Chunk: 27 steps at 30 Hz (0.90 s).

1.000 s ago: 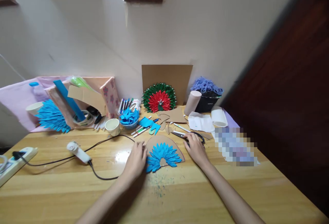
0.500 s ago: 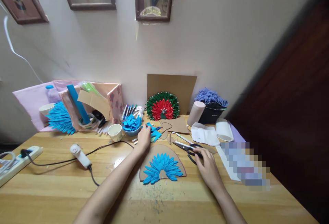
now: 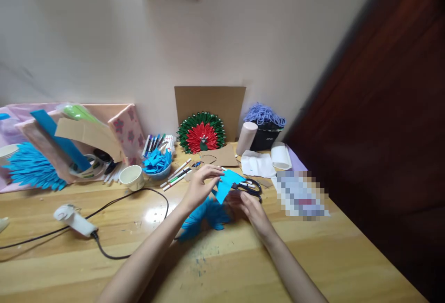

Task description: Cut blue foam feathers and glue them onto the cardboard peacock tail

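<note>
My left hand [image 3: 200, 184] holds a piece of blue paper [image 3: 225, 185] up over the wooden table [image 3: 243, 261]. My right hand [image 3: 247, 205] touches the lower edge of the same blue paper, fingers pinched on it. Under both hands lies a fan of blue paper petals [image 3: 205, 217] on a cardboard half-disc, partly hidden by my left arm. Black-handled scissors [image 3: 253, 186] lie just behind my right hand.
At the back stand a red and green paper fan [image 3: 201, 133] against cardboard, a bowl of blue petals [image 3: 157, 163], a paper cup [image 3: 133, 177], markers [image 3: 175, 176], purple yarn [image 3: 264, 113] and rolls. A glue gun [image 3: 74, 217] with its cord lies left.
My left hand reached back to the blue scraps, took a blue paper piece and brought it over the petal fan. My right hand left the scissors and joined it. The view swung left.
</note>
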Each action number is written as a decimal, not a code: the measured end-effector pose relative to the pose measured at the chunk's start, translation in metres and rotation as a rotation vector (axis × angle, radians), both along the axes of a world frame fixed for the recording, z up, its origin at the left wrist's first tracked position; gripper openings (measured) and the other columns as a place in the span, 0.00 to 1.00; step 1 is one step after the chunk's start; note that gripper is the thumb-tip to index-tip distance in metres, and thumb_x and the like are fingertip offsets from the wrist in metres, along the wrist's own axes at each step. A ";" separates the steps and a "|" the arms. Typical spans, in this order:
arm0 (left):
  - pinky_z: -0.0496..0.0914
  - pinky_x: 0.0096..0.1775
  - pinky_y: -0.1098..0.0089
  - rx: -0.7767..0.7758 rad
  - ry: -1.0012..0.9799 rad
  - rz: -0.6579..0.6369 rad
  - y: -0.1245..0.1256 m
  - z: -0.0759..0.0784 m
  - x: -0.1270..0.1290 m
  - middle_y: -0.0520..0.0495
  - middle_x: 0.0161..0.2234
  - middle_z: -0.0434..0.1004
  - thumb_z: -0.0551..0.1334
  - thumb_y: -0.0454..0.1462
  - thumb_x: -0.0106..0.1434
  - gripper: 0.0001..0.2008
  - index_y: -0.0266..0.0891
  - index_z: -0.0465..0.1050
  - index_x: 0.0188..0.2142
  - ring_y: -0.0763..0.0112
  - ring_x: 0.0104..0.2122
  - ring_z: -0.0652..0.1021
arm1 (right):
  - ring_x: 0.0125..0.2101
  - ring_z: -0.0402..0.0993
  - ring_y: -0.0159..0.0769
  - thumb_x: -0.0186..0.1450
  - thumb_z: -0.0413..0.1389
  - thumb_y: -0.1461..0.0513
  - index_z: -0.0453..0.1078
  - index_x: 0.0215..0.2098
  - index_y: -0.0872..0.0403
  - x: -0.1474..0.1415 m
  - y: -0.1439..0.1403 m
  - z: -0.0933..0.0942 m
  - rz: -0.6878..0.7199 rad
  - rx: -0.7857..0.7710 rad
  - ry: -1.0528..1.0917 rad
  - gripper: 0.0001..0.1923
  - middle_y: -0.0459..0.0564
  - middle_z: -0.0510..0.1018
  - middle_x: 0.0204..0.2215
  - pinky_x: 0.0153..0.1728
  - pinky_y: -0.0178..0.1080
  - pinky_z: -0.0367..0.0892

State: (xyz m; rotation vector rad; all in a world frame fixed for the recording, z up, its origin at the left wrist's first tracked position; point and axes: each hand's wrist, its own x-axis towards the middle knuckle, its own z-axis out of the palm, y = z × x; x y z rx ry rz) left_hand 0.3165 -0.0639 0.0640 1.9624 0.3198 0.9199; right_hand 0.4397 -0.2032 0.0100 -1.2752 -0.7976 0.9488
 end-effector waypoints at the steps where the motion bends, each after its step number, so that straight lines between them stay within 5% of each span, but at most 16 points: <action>1: 0.68 0.44 0.66 0.011 0.020 -0.030 -0.005 0.001 0.001 0.44 0.39 0.73 0.57 0.35 0.59 0.08 0.40 0.75 0.36 0.67 0.42 0.73 | 0.43 0.72 0.44 0.61 0.48 0.46 0.69 0.42 0.53 -0.003 0.000 0.001 0.004 0.017 0.051 0.22 0.54 0.76 0.42 0.44 0.46 0.67; 7: 0.67 0.46 0.65 -0.027 0.174 -0.132 -0.029 0.001 0.003 0.44 0.40 0.74 0.56 0.34 0.59 0.09 0.40 0.75 0.35 0.66 0.43 0.73 | 0.43 0.71 0.42 0.58 0.57 0.53 0.70 0.42 0.54 0.000 0.002 0.002 -0.205 0.068 -0.026 0.17 0.51 0.77 0.41 0.47 0.44 0.65; 12: 0.72 0.36 0.66 -0.463 0.176 -0.070 -0.030 -0.011 0.011 0.39 0.47 0.68 0.59 0.40 0.57 0.19 0.38 0.65 0.48 0.66 0.38 0.75 | 0.33 0.74 0.38 0.58 0.56 0.54 0.69 0.43 0.54 0.008 -0.001 0.008 -0.115 0.067 -0.019 0.18 0.49 0.78 0.35 0.38 0.41 0.70; 16: 0.71 0.33 0.68 -0.721 0.291 -0.181 -0.027 -0.011 0.017 0.42 0.37 0.73 0.65 0.40 0.50 0.23 0.34 0.66 0.45 0.67 0.32 0.76 | 0.30 0.73 0.35 0.59 0.56 0.55 0.69 0.42 0.53 0.009 -0.005 0.010 -0.058 0.044 -0.025 0.15 0.47 0.77 0.32 0.33 0.37 0.69; 22: 0.67 0.32 0.73 -0.690 0.338 -0.108 -0.030 0.002 0.015 0.49 0.28 0.74 0.61 0.32 0.48 0.08 0.34 0.70 0.31 0.72 0.27 0.74 | 0.35 0.73 0.36 0.57 0.57 0.57 0.69 0.36 0.53 0.009 -0.004 0.010 0.009 0.076 -0.091 0.10 0.47 0.77 0.33 0.36 0.35 0.67; 27: 0.64 0.26 0.75 -0.622 0.345 -0.064 -0.027 -0.007 0.017 0.55 0.19 0.67 0.55 0.32 0.51 0.04 0.35 0.67 0.26 0.77 0.20 0.68 | 0.38 0.72 0.37 0.59 0.56 0.55 0.70 0.38 0.54 0.008 -0.002 0.008 0.046 0.081 -0.095 0.13 0.48 0.77 0.36 0.41 0.39 0.66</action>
